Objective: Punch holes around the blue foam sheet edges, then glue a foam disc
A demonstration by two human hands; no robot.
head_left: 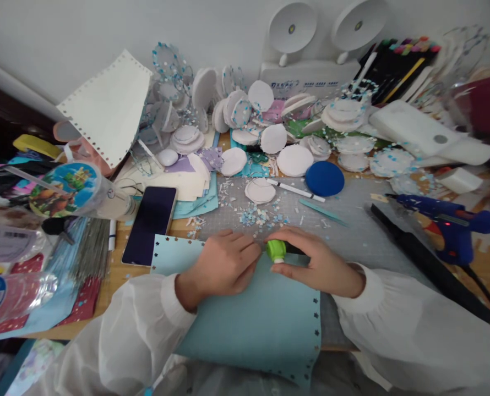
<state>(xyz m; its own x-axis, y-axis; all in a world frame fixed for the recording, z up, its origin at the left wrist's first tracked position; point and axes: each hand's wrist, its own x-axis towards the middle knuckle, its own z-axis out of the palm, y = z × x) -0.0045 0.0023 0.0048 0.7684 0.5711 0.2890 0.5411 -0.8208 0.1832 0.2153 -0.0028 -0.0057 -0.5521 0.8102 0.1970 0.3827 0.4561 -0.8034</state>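
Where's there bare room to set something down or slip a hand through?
Best is the grey mat, between the teal tool, long black stick and right hand. A smaller wood patch lies between the phone and grey wires. Crowded: far side, with white paper discs; mid-mat, with paper scraps; right, around the glue gun.

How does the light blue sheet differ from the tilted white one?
The light blue sheet lies under the left hand; the white sheet slopes up, untouched. The light blue sheet has the green punch at its edge; the white sheet has none. Both have holes along edges.
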